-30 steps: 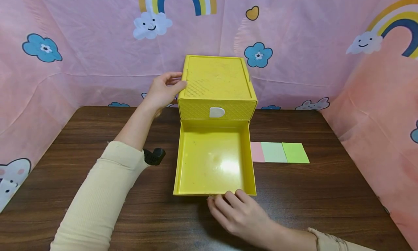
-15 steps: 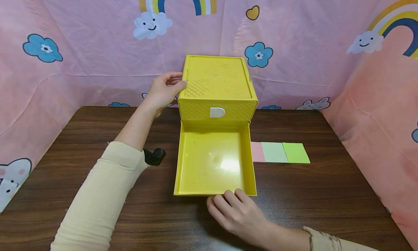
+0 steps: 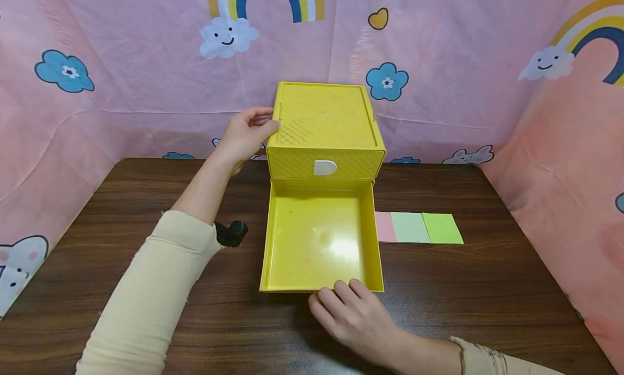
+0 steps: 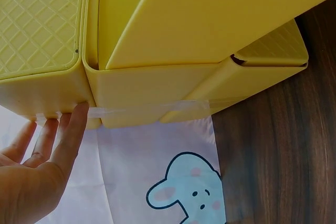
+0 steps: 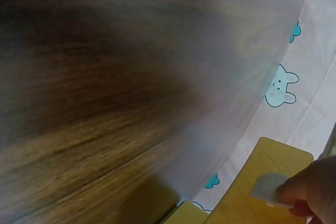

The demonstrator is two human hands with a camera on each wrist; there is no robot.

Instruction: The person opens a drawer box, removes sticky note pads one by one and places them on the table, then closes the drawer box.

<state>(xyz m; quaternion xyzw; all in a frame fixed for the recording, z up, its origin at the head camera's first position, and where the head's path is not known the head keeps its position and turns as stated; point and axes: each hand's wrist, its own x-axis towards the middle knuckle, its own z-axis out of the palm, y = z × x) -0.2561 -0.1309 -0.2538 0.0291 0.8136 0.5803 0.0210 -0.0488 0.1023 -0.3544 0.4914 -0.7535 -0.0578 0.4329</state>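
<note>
A yellow plastic drawer unit (image 3: pixel 324 115) stands at the back of the brown table. One drawer (image 3: pixel 317 234) is pulled far out below a closed upper drawer (image 3: pixel 292 162), and nothing lies inside it. My left hand (image 3: pixel 245 136) rests against the unit's upper left side, fingers fairly straight; the left wrist view shows the fingertips (image 4: pixel 81 109) touching the side wall. At the front of the pulled-out drawer is my right hand (image 3: pixel 358 322), its fingers bent at the rim. The right wrist view shows it pinching the white drawer handle (image 5: pixel 269 188).
Right of the drawer lie pink (image 3: pixel 385 226), pale green (image 3: pixel 410 227) and bright green (image 3: pixel 442 228) sticky note pads in a row. A pink patterned cloth (image 3: pixel 439 66) hangs behind and beside the table. A lower drawer (image 4: pixel 278 48) shows in the left wrist view.
My right hand's fingers have shifted up slightly at the drawer's front rim. The left hand and the drawer look nearly the same.
</note>
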